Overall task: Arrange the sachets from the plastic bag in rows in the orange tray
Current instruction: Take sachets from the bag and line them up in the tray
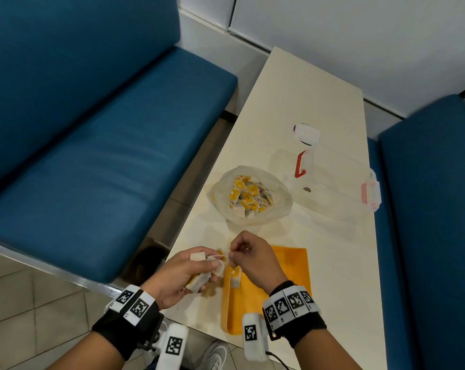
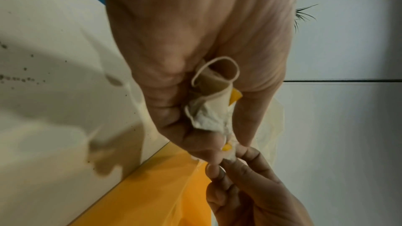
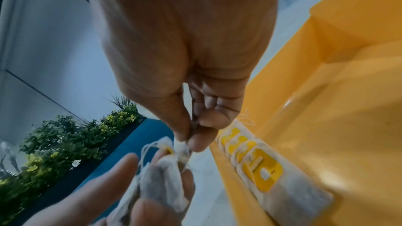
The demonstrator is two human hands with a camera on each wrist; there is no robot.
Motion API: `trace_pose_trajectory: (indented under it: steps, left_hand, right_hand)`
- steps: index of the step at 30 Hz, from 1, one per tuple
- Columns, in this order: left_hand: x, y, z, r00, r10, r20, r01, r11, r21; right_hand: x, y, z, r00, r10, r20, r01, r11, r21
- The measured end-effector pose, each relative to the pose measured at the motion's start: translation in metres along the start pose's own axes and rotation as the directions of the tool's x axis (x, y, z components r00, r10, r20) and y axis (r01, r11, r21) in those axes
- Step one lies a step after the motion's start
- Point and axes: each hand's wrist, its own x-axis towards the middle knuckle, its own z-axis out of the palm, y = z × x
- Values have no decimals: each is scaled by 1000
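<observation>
My left hand (image 1: 191,271) grips a bunch of white sachets (image 1: 203,271) with yellow tags just left of the orange tray (image 1: 274,287). In the left wrist view the sachets (image 2: 211,109) are bunched between its curled fingers. My right hand (image 1: 248,256) pinches the top of one sachet (image 3: 181,149) of that bunch between thumb and forefinger. A few sachets (image 3: 261,169) stand in a row along the tray's left wall. The clear plastic bag (image 1: 252,196), full of sachets, sits on the table beyond the hands.
A clear plastic container (image 1: 333,180) with red and pink latches and a white device (image 1: 306,133) stand further back on the cream table (image 1: 293,97). Blue benches (image 1: 105,142) flank the table on both sides.
</observation>
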Motion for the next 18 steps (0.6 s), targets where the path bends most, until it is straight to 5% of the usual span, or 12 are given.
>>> trace_pose_trajectory:
  steps: [7,13,18]
  left_hand:
    - [2,-2,3,999,10,-40,-8,999,46]
    - [2,0,7,1000,-3,-14,4,999,40]
    - [2,3,6,1000,2,-12,-2,999,46]
  right_hand:
    - [-5,4,7,993,-10,115,16,999,-47]
    - [-5,8,5,998,2,58,-4,999,44]
    - [-3,8,2,998,-34,-46,32,998,-45]
